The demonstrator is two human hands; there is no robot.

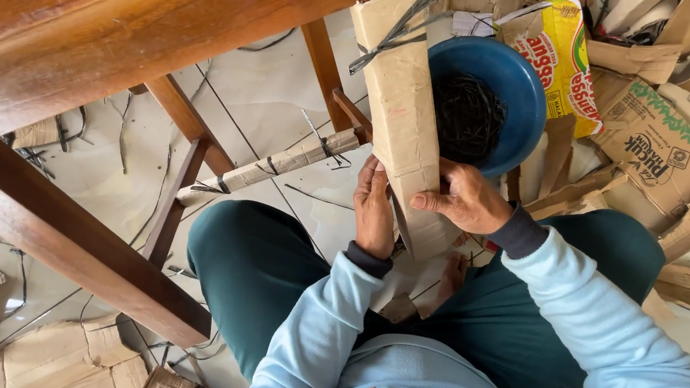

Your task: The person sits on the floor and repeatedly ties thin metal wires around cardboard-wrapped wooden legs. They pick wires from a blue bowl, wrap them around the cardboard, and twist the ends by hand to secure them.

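While wrapped around a table leg, the folded cardboard strip [401, 116] is gripped by both hands: left hand [374, 210] fingers curled closed, right hand [467, 201] fingers pinching its edge; blue bowl [517, 82] just beside.

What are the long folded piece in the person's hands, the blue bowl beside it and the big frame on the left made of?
The folded piece looks like brown cardboard: matte, creased, with raw edges, tied near the top with dark strips. The blue bowl seems plastic, going by its smooth, even colour and slight sheen. The frame looks like varnished wood, reddish brown with visible grain. Both hands, left and right, grip the cardboard.
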